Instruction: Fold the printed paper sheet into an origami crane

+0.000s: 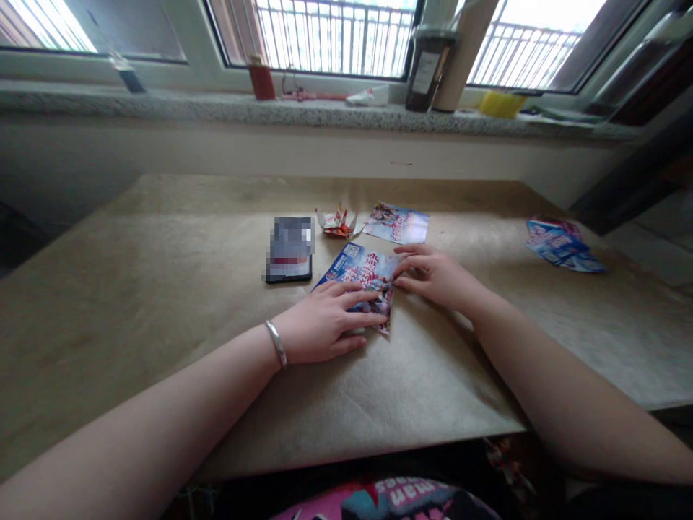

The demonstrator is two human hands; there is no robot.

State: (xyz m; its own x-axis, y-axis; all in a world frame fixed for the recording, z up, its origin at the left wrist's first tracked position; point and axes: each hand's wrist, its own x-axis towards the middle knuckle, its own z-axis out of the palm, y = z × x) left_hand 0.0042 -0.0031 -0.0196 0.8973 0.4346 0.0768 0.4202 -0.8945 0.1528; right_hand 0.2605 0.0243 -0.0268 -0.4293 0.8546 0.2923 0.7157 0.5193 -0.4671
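A blue printed paper sheet (351, 263) with red-and-white lettering and a small square code lies at an angle on the table. Spread flat across its lower left part is my left hand (330, 318), which wears a silver bangle (276, 344) on the wrist. The fingers of my right hand (433, 278) close on the sheet's right edge, fingertips and thumb together. Behind the sheet rests a second printed sheet (401, 222). A folded paper shape (340, 222) with pointed red-and-white tips stands beside it. To the left, a phone (289, 249) has its screen blurred out.
Several similar printed papers (563, 245) lie in a loose pile at the right. The table (162, 289) has a brown covering. Beyond it, a stone windowsill (189, 108) carries a dark jar (427, 72), a red container (262, 79) and a yellow item (501, 105).
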